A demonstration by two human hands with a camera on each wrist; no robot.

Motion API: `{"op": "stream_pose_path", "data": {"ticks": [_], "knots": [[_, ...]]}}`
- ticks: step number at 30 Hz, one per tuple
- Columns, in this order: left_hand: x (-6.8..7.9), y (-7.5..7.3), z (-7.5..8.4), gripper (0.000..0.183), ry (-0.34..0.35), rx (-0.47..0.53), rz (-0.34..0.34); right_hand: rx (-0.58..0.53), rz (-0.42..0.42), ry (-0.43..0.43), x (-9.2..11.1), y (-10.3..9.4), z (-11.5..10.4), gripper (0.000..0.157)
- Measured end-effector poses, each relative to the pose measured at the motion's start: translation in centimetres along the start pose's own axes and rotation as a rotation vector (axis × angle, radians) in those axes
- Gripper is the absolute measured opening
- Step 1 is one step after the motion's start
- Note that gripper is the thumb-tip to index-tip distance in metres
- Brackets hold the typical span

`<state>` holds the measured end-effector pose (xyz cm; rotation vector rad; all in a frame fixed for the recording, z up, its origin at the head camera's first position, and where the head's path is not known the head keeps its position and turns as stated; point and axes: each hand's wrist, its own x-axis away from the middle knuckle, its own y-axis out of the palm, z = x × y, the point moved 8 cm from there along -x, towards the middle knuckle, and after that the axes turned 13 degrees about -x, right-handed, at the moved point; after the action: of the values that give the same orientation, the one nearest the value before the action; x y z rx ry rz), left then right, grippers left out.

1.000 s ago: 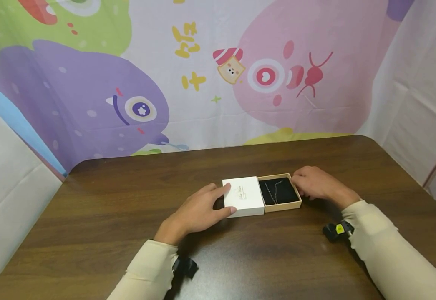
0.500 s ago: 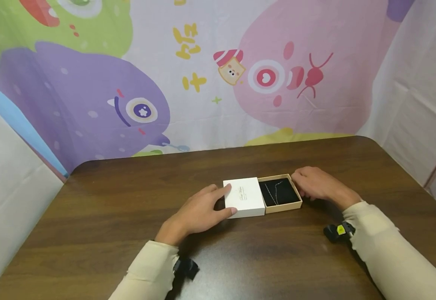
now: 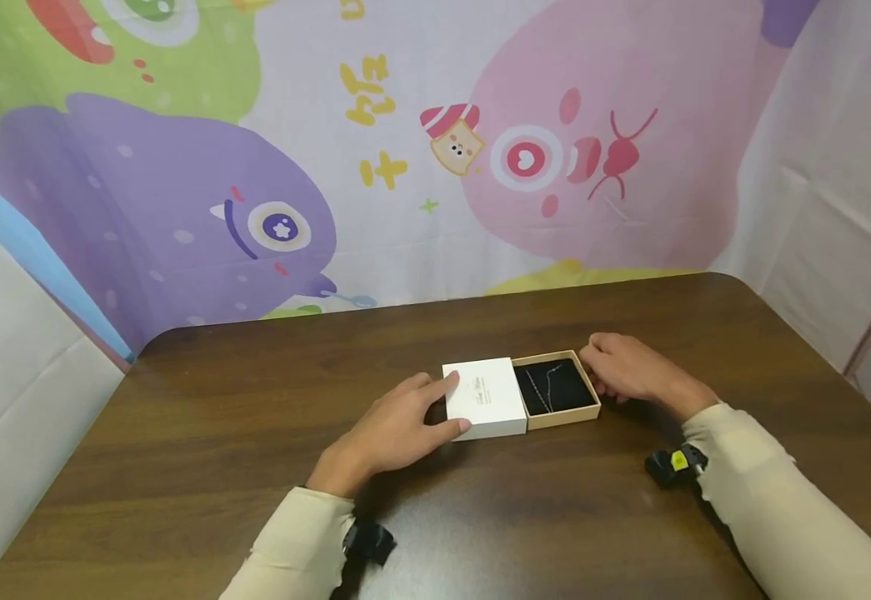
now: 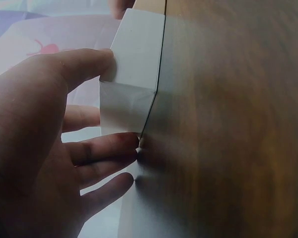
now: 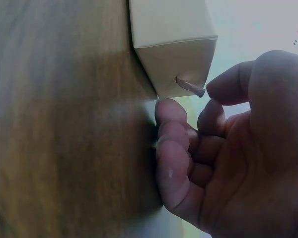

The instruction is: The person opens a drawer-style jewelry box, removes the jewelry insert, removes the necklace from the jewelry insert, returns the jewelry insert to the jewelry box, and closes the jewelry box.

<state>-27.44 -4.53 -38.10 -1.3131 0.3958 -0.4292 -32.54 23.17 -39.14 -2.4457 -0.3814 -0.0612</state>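
Some spread left fingers (image 3: pixel 435 387) grip the white cover (image 3: pixel 491 398); right fingers (image 5: pixel 173 166) curl by a ribbon tab (image 5: pixel 189 87), pinch unclear.

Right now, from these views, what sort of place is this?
Probably a makeshift indoor booth, perhaps for filming tabletop work; I can't be sure. The signs: a dark wood-look table, a cartoon cloth behind it, and pale sheeting at the sides.

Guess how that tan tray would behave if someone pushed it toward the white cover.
The tan tray would probably slide rather than tip, as it lies low and flat on the brown table. It looks fairly stiff, with straight, crisp-edged walls. It's likely light, since all I can see inside is a black pad and a thin chain.
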Motion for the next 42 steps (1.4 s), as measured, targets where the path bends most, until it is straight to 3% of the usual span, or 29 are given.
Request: {"op": "stream_pose_path", "data": {"ticks": [10, 24, 42], "knots": [[0.0, 0.0, -0.3, 0.071, -0.004, 0.009, 0.002, 0.019, 0.003, -0.01, -0.1, 0.1, -0.3, 0.024], [0.0, -0.1, -0.2, 0.071, -0.002, 0.008, -0.003, 0.17, 0.089, -0.08, 0.0, -0.7, -1.0, 0.022], [0.0, -0.1, 0.0, 0.071, -0.001, 0.012, -0.007, 0.214, 0.153, -0.144, 0.4, -1.1, -1.7, 0.023]]}}
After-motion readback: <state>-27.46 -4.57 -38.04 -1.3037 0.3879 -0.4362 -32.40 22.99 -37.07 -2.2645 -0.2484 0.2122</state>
